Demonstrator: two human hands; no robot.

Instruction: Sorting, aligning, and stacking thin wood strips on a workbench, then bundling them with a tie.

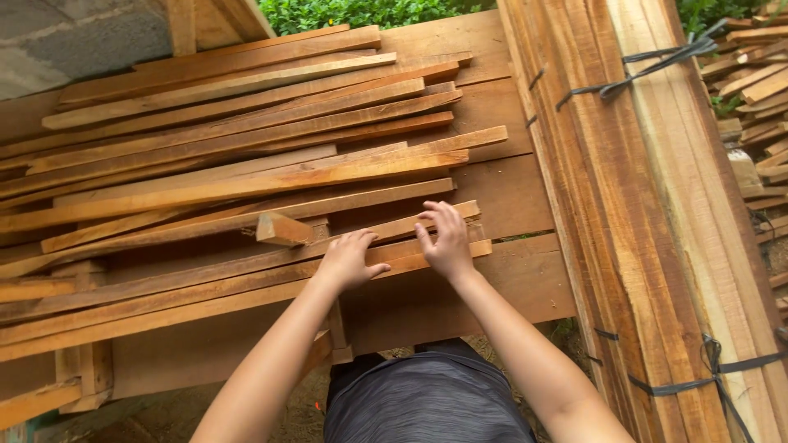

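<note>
Fingers of both hands were spread, flat on the slats, nothing gripped. Left hand (349, 260) pressed palm-down on the near slats (246, 275); right hand (445, 240) sat just beside it, fingers curled loosely over the slat ends (472, 212), touching but not clamped.

Slats lay in a loose, fanned heap on the counter (525, 287), ends uneven at the right edge. One short offcut (283, 230) sat tilted on top, near the left hand.

Judgement on progress: heap looked unsorted and unaligned, no strap round it. Bundles (632, 205) on the right stood already tied with dark straps (648, 66), more loose wood (759, 82) beyond. So some bundling looked done; this heap looked early, with ends not yet squared and no slat lifted.
</note>
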